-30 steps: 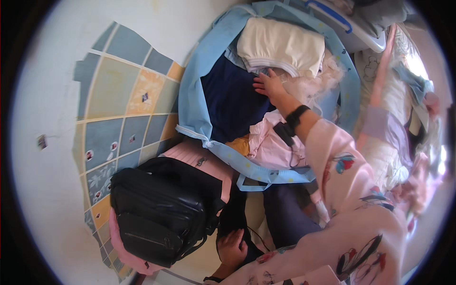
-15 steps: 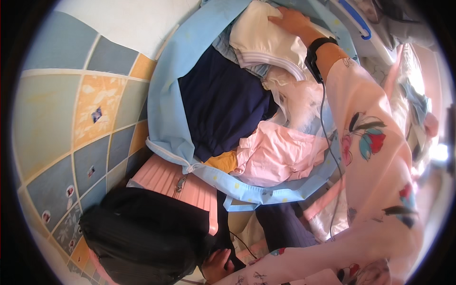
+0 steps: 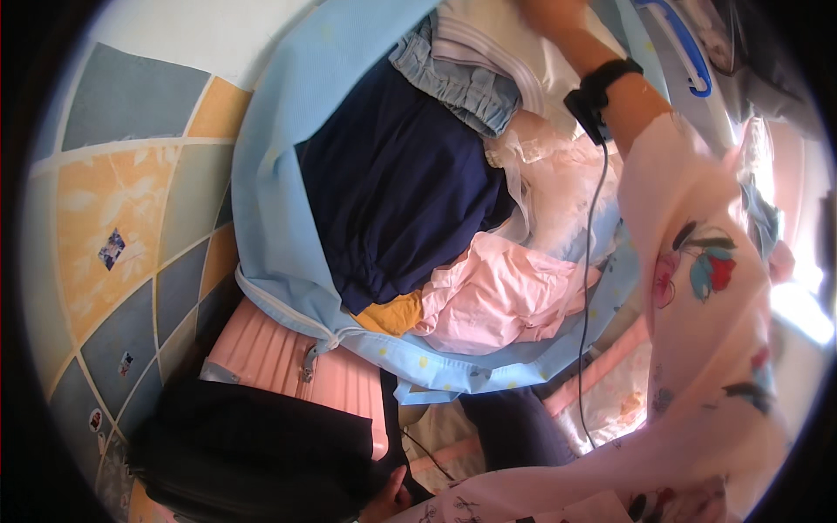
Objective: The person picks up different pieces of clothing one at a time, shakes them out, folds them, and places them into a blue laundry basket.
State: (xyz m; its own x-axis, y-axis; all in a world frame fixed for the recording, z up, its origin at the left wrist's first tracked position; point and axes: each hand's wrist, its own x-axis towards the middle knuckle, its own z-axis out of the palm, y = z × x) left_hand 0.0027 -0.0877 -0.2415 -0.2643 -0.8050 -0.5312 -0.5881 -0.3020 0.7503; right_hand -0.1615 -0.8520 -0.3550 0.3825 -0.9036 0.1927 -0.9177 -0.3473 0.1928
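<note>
Cream garment (image 3: 499,26) cropped, right hand (image 3: 555,12) cut off, left hand (image 3: 388,500) half-hidden (cannot tell either grip)

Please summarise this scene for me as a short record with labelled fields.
Right hand: at the cream garment, partly cut off by the picture's top edge
Left hand: low in view, next to the black bag; grip unclear
Container: blue fabric bag, open at the top
Other contents: light-blue gathered garment, navy cloth, pink garment, mustard cloth
Nearby: pink ridged case
Left side: tiled wall
</note>
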